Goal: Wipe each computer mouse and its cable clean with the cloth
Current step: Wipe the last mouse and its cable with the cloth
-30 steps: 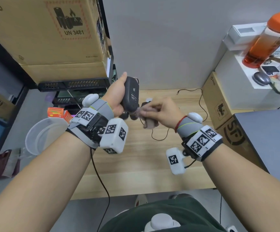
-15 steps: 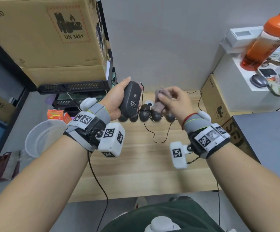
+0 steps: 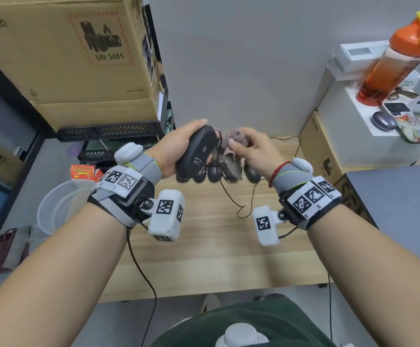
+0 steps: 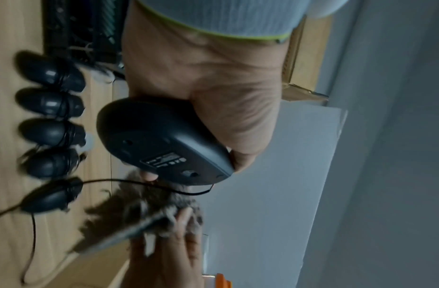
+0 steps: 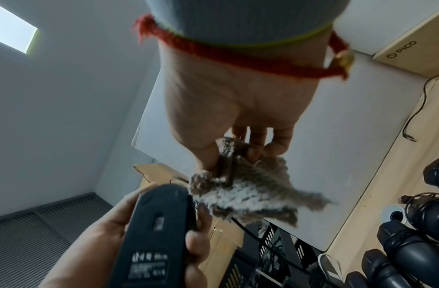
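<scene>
At centre frame the left hand [image 3: 176, 149] clasps a black mouse [image 3: 198, 151], its labelled underside showing. Beside it, the right hand [image 3: 256, 151] pinches a fuzzy grey-brown cloth [image 3: 231, 156], bunched against the mouse's thin black cable [image 4: 149, 184].

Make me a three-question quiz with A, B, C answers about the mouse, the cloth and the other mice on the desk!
1. Where is the held mouse?
A. in the left hand
B. on the desk
C. on the laptop

2. How many mice lie in the row on the desk?
A. two
B. five
C. nine

3. What is the right hand doing with the cloth?
A. pinching it
B. leaving it flat on the desk
C. dropping it in a box

Answers: 1 A, fingers wrap the mouse, underside label showing. 2 B, the left wrist view shows five. 3 A, thumb and fingers bunch the cloth beside the mouse.
</scene>
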### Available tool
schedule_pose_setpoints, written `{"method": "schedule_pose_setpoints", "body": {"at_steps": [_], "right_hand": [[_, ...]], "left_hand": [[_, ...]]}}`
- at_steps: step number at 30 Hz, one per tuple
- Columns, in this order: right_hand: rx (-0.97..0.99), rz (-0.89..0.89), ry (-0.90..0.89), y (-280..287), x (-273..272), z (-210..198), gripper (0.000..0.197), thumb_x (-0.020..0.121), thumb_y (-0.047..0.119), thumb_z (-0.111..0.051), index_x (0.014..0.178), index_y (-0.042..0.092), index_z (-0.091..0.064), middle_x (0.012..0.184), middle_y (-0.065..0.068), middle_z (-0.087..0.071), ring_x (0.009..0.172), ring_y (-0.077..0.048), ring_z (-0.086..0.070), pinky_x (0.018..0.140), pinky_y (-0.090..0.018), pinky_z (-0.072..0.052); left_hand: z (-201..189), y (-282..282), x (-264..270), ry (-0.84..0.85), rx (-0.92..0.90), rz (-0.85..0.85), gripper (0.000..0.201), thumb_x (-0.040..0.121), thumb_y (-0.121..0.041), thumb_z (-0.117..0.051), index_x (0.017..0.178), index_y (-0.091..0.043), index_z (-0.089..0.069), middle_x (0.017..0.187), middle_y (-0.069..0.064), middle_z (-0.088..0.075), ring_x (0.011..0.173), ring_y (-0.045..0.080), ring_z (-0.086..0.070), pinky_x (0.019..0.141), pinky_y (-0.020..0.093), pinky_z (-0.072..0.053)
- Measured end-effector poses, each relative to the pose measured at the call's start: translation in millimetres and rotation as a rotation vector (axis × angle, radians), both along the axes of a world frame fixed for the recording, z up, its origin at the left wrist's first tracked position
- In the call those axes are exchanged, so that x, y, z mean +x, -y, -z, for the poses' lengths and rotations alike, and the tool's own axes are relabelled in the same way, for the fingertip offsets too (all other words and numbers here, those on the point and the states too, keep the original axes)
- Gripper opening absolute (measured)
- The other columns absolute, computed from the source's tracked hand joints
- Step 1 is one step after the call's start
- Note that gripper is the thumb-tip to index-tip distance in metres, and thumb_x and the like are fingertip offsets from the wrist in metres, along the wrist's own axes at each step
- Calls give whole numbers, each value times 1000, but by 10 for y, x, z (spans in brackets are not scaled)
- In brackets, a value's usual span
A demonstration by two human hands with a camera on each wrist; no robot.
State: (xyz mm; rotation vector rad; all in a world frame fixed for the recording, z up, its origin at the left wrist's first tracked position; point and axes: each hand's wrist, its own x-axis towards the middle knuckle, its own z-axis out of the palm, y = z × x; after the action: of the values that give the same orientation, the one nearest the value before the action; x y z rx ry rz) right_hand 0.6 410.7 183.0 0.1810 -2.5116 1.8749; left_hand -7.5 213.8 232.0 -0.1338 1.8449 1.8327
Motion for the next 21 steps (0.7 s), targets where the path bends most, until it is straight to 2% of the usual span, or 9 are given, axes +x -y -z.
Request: {"method": "schedule_pose_setpoints", "body": {"at_steps": [3,4,6,9,12,14,16,19,21], "right_hand": [[-38,16,21,-59,-17,-22,11,98,18,-56,88,23,-57,84,4,-62,75,-4,-58,71,-18,-46],[-48,-4,33,-61,-21,-18,9,99,18,-55,91,22,-56,84,5,-62,76,-4,-59,71,-17,-46],[-75,-73,53,-21,-1,-17,3,96,20,-58,94,21,-55,88,2,-63,81,-8,-60,77,-24,-50],[-125,-114,123,109,72,43,7,98,16,-58,99,16,-51,85,-1,-62,70,-4,-59,66,-20,-48],[-263,-94,160,259,140,97,17,94,26,-61,108,20,-53,93,-7,-64,86,-21,-58,78,-39,-47],[-317,-72,173,310,158,102,19,92,26,-60,110,19,-55,95,-9,-63,90,-24,-58,80,-43,-47],[-306,-69,166,324,167,68,15,94,23,-60,107,16,-56,90,-6,-66,83,-20,-63,76,-36,-52],[-243,-68,152,251,159,17,3,100,11,-54,99,12,-56,78,0,-65,63,-4,-63,54,-15,-47],[-211,-52,127,212,145,-9,10,99,8,-53,92,15,-55,74,1,-61,58,-4,-59,52,-16,-45]], "left_hand": [[17,28,4,-90,-77,10,40,102,-49,-50,100,-14,-70,87,10,-75,63,24,-62,61,29,-51],[20,31,11,-94,-67,-5,39,102,-48,-50,98,-16,-70,87,10,-75,63,24,-63,61,30,-51],[-2,14,39,-75,-28,-33,38,101,-48,-52,94,-16,-70,83,10,-75,61,24,-63,62,30,-52],[-43,-38,70,-60,27,-42,41,100,-48,-53,94,-12,-70,77,9,-73,58,22,-64,59,28,-54],[-77,-57,75,-71,4,-64,41,100,-48,-53,85,-14,-69,67,4,-71,53,18,-62,53,23,-52],[-85,-38,71,-69,1,-72,41,100,-49,-54,83,-15,-70,67,3,-71,54,19,-61,54,24,-52],[-79,-4,59,-70,-3,-58,41,99,-49,-54,86,-13,-70,70,5,-72,58,22,-62,60,28,-53],[-44,35,25,-116,-77,-26,39,100,-49,-54,86,-16,-68,68,2,-71,60,22,-62,67,31,-50],[-14,55,-1,-158,-124,-4,37,100,-49,-54,85,-18,-67,69,2,-70,63,23,-61,71,35,-49]]}}
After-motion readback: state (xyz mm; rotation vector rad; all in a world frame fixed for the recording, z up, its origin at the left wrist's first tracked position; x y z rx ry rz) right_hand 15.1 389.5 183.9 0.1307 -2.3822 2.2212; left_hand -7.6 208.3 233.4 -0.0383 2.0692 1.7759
